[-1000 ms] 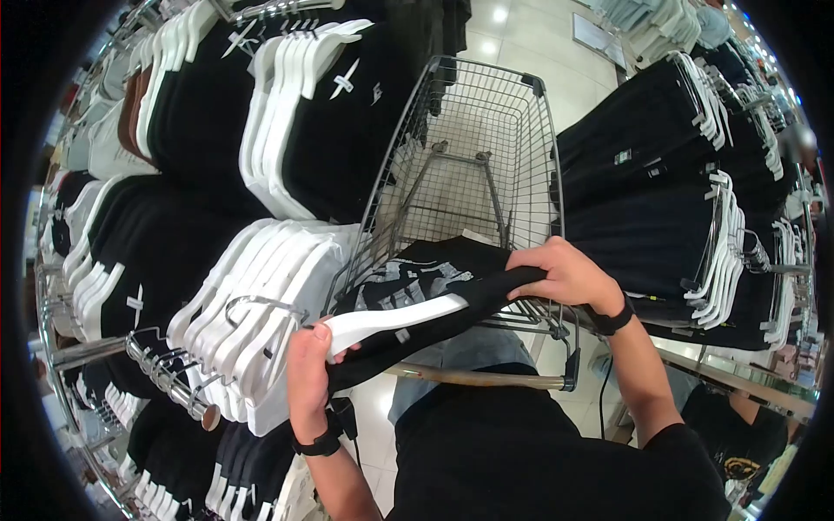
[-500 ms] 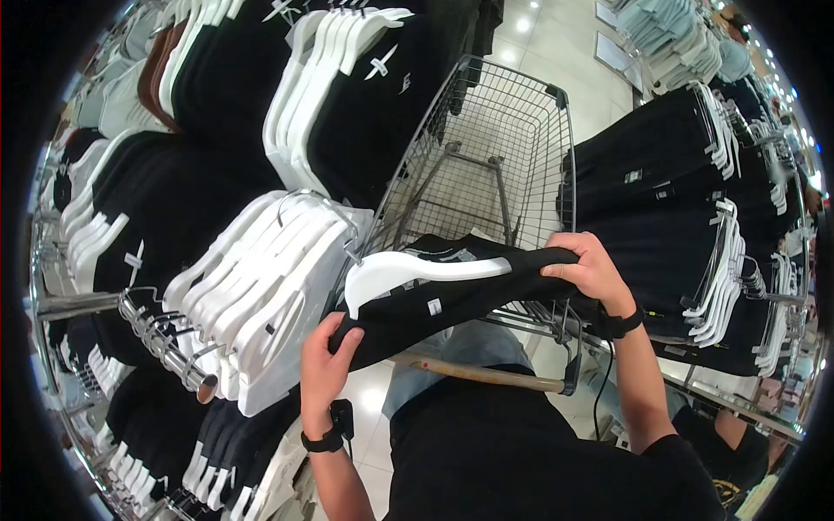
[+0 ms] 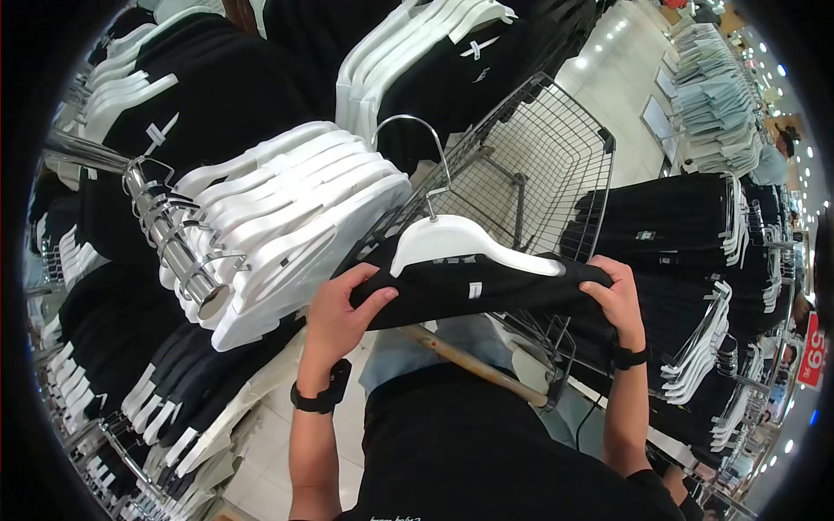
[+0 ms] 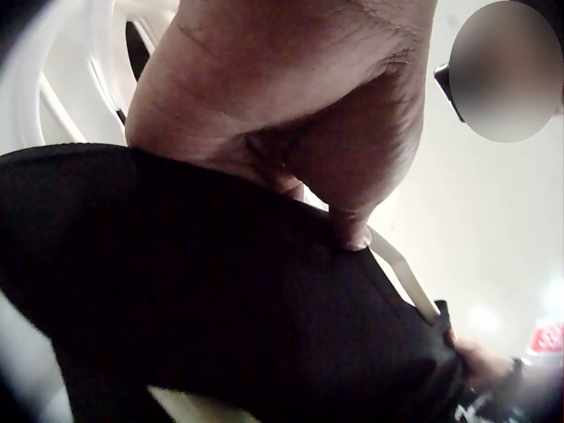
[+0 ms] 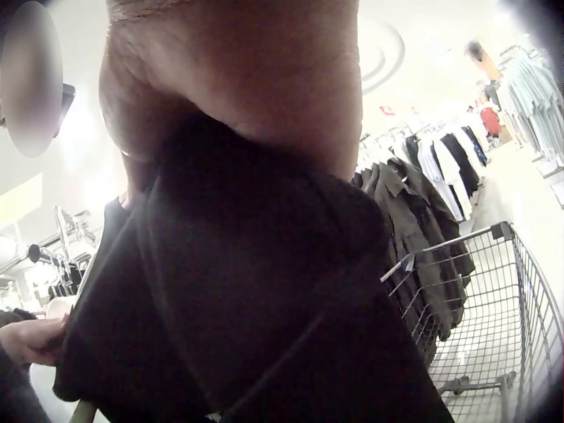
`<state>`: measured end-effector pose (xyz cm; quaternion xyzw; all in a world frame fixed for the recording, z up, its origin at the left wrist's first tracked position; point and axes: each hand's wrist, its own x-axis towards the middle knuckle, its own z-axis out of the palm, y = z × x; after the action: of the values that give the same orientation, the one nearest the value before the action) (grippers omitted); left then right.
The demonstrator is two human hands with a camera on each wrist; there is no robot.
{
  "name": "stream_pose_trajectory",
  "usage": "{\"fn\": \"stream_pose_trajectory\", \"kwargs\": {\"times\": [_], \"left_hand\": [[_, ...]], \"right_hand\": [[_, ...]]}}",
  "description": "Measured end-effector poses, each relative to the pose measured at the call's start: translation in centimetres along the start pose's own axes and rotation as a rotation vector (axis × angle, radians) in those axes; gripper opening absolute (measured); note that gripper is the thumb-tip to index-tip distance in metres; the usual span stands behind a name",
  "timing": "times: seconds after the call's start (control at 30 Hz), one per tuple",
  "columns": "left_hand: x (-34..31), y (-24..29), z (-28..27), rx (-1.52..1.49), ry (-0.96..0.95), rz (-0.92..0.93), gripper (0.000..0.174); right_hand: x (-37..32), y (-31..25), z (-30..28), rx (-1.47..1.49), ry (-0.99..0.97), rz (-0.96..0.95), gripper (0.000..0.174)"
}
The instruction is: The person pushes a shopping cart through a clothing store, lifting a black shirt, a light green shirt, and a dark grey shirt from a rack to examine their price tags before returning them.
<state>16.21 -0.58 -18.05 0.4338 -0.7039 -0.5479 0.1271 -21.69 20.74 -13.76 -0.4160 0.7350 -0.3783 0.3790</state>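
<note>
A black garment (image 3: 512, 291) stretches between both hands in the head view, a small white label near its middle. A white hanger (image 3: 465, 239) lies along its upper edge, its metal hook standing up. The left hand (image 3: 340, 314) pinches the left end of the cloth between thumb and fingers, below the hanger's left tip. At the other end the right hand (image 3: 618, 300) pinches the cloth beside the hanger's right tip. In the left wrist view the left hand (image 4: 291, 97) grips the black cloth (image 4: 194, 282); the right wrist view has the right hand (image 5: 238, 79) gripping it too.
A wire shopping cart (image 3: 565, 156) stands just beyond the garment, its handle (image 3: 473, 365) before the person's waist. On the left, white hangers (image 3: 287, 213) hang from a metal rail (image 3: 178, 234). Racks of black clothes (image 3: 660, 217) stand on the right.
The view has turned, and the racks and cart appear shifted. The left hand has gone from the hanger's end to the cloth below it. The hanger's hook now stands clear above the garment.
</note>
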Motion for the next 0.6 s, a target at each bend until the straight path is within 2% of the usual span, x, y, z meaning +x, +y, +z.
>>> {"fn": "stream_pose_trajectory", "kwargs": {"times": [0.13,0.23,0.3,0.6], "left_hand": [[-0.4,0.1,-0.4,-0.044,-0.013,-0.05,0.035],[-0.6,0.1,-0.3,-0.025,0.024,0.007,0.035],[-0.6,0.0,-0.1,-0.034,0.058,0.087,0.022],[-0.4,0.0,-0.2,-0.017,0.048,0.061,0.025]], "right_hand": [[0.4,-0.2,0.3,0.002,-0.022,-0.015,0.018],[0.4,-0.2,0.4,-0.011,-0.03,0.007,0.018],[0.4,-0.3,0.4,-0.012,-0.032,-0.004,0.018],[0.6,-1.8,0.5,-0.083,-0.051,-0.001,0.022]]}}
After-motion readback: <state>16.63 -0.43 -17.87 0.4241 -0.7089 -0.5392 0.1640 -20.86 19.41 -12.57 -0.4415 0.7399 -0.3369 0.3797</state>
